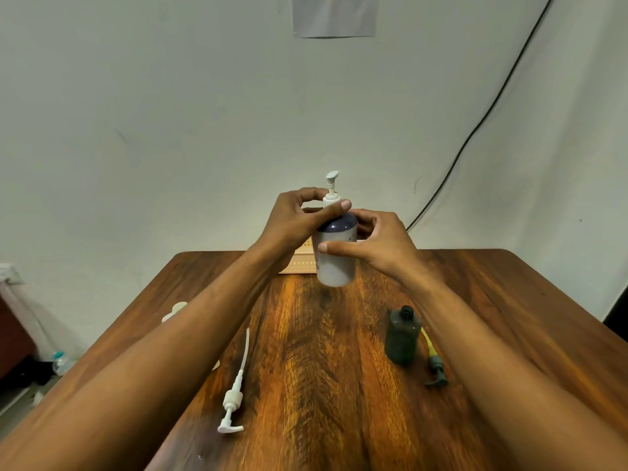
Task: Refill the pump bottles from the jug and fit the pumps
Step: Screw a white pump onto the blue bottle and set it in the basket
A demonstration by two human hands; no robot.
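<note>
White rounded plastic bottle [334, 263] between both hands, above grained wooden table [492, 300].

Behind the white bottle [334, 260] I saw a beige box [300, 263] mostly hidden; my left forearm [163, 351] covered a pale object [175, 311].

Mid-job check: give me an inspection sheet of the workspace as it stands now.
Surface: brown wooden table, dry.
Job's things: white pump bottle held off the table, pump on; dark open bottle upright; loose white pump and grey pump with yellow tube lying flat. Jug: not seen.
Clutter: beige box behind.
Grippers: left hand fingers on pump collar; right hand around bottle.
Cables: black cable on wall.
Surroundings: paper sheet on wall.
</note>
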